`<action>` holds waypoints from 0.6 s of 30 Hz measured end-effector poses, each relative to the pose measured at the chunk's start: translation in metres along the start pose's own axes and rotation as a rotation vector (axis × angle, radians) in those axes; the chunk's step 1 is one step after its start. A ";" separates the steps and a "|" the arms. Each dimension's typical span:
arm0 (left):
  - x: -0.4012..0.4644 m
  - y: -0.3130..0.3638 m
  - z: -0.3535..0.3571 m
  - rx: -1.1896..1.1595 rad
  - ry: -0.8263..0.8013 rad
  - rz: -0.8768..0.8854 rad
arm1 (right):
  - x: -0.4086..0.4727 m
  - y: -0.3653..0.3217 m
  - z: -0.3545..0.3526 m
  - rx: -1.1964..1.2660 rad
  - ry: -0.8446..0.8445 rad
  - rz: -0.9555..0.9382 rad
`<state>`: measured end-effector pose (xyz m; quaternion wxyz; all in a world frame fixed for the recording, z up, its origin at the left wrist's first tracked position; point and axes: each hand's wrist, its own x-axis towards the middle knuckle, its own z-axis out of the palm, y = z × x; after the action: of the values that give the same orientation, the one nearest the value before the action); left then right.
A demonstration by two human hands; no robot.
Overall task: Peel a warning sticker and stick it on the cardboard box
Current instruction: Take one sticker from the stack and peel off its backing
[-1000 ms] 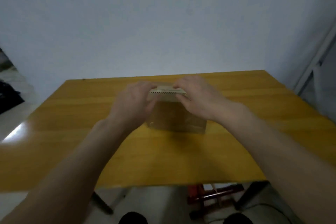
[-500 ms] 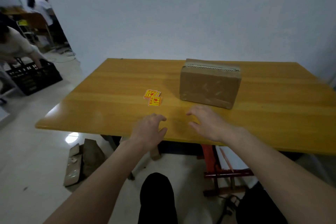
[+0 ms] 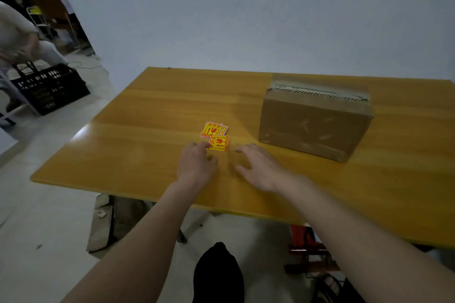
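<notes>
A small pile of yellow and red warning stickers (image 3: 216, 136) lies on the wooden table (image 3: 147, 135). The nearest sticker (image 3: 219, 143) lies flat at the front of the pile. My left hand (image 3: 197, 163) hovers just in front of it, fingertips touching or almost touching its lower left corner, holding nothing. My right hand (image 3: 258, 167) is spread above the table to the right of the stickers, empty. A taped brown cardboard box (image 3: 312, 123) stands on the table to the right, behind my right hand.
Another person bends over a black plastic crate (image 3: 49, 88) on the floor at far left. Flattened cardboard (image 3: 101, 224) leans under the table's front edge. A red stool frame (image 3: 305, 251) stands under the table at right. A white wall runs behind the table.
Both hands have left the box and come down toward the stickers. Since half a second ago they moved forward over the table, the left reaching the nearest sticker. The view has swung left.
</notes>
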<state>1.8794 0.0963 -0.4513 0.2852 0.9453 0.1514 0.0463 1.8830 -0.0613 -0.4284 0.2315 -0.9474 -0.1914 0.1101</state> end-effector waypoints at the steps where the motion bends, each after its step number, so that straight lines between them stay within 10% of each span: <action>1: 0.006 0.000 0.002 -0.015 0.027 -0.021 | 0.009 0.000 0.001 0.003 0.010 -0.002; 18: 0.030 -0.003 0.028 -0.049 0.174 -0.099 | 0.098 -0.014 0.009 0.010 0.082 0.139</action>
<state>1.9122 0.0928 -0.4765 0.2962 0.9217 0.2209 0.1178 1.9646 -0.0052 -0.4413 0.2355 -0.9611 -0.1148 0.0879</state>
